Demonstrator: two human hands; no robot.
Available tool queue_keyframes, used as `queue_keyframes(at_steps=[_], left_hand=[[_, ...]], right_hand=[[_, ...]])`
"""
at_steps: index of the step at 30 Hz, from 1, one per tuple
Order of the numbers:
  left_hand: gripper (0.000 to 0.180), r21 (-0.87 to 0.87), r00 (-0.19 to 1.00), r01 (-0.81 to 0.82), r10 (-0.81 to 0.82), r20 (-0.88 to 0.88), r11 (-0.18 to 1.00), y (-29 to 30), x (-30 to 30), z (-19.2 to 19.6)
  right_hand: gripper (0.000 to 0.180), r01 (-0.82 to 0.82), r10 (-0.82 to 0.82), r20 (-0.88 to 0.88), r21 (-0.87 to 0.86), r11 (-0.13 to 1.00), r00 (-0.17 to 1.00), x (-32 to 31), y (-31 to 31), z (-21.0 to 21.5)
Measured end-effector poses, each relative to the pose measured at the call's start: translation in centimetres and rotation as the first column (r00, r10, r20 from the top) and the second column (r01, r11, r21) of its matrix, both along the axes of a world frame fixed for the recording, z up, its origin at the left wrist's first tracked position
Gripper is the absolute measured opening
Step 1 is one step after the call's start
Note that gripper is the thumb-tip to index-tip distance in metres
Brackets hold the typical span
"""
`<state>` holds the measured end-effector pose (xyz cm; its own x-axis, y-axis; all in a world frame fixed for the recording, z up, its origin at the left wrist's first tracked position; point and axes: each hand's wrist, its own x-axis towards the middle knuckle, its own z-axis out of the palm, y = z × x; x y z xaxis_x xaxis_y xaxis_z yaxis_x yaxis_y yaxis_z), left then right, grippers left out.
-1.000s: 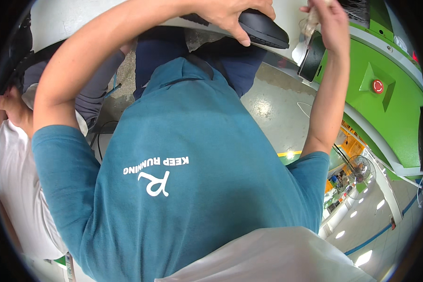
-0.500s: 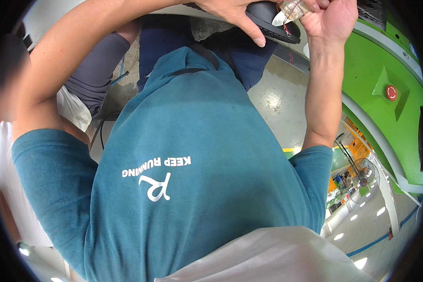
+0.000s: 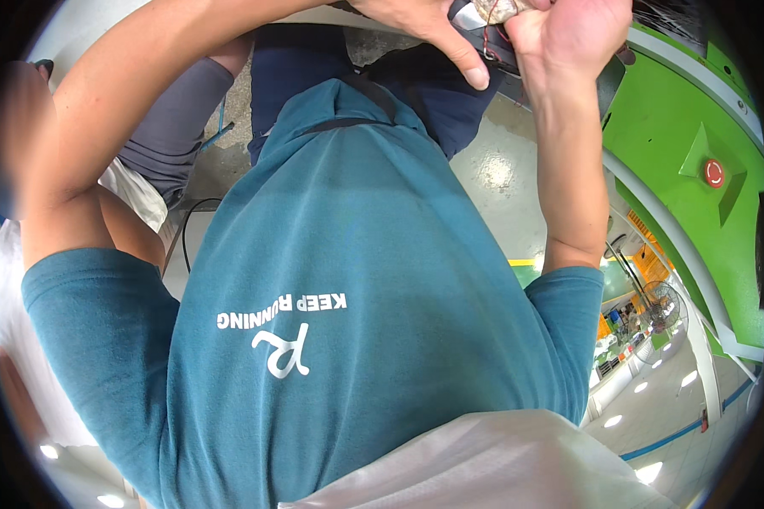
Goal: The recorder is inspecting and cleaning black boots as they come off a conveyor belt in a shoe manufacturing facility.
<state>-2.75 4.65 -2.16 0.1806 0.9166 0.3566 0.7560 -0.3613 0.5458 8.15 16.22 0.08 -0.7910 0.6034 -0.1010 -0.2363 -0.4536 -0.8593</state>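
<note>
left hand [image 3: 416, 25]: at the top edge, fingers curled over a dark curved part [image 3: 475, 34] — thumb pressed down its side.
right hand [image 3: 573, 34]: closed around a small pale piece with thin red wires [image 3: 494, 19], held just above the dark part.
handling: we judge the piece light and the wires fragile — we would grip its body, never the leads.
nearby: green machine [image 3: 696, 110] with a red button [image 3: 714, 173].

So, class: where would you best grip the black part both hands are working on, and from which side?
Probably grip the black part by its long edges from the left, where the left hand already clasps it; wires and the right hand crowd the other end.
</note>
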Motion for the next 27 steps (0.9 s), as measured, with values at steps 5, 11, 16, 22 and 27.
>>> queue_keyframes(at_steps=[5,11,16,22,27], left_hand=[[0.072,-0.064,0.998,0.059,-0.058,0.016,0.996,0.1,-0.1,0.5],[0.066,0.005,0.996,0.077,-0.077,-0.045,0.997,-0.1,0.3,0.1],[0.066,0.010,0.992,0.082,-0.080,-0.098,0.997,0.3,1.3,0.1],[0.065,0.060,0.991,0.038,-0.030,-0.128,0.998,0.5,1.6,-0.1],[0.061,0.049,0.986,0.090,-0.082,-0.145,0.995,0.2,1.3,-0.4]], right_hand=[[0.043,-0.337,0.330,-0.071,-0.250,0.908,0.941,-0.4,3.4,-0.9],[0.042,-0.443,0.451,-0.055,-0.328,0.834,0.891,-0.2,3.6,-0.5],[0.046,-0.327,0.305,-0.142,-0.167,0.930,0.942,1.0,2.4,-1.0],[0.047,-0.433,0.376,-0.253,-0.233,0.871,0.892,1.0,3.4,-1.9],[0.046,-0.632,0.480,-0.483,-0.744,0.216,0.732,0.9,4.7,-1.7]])
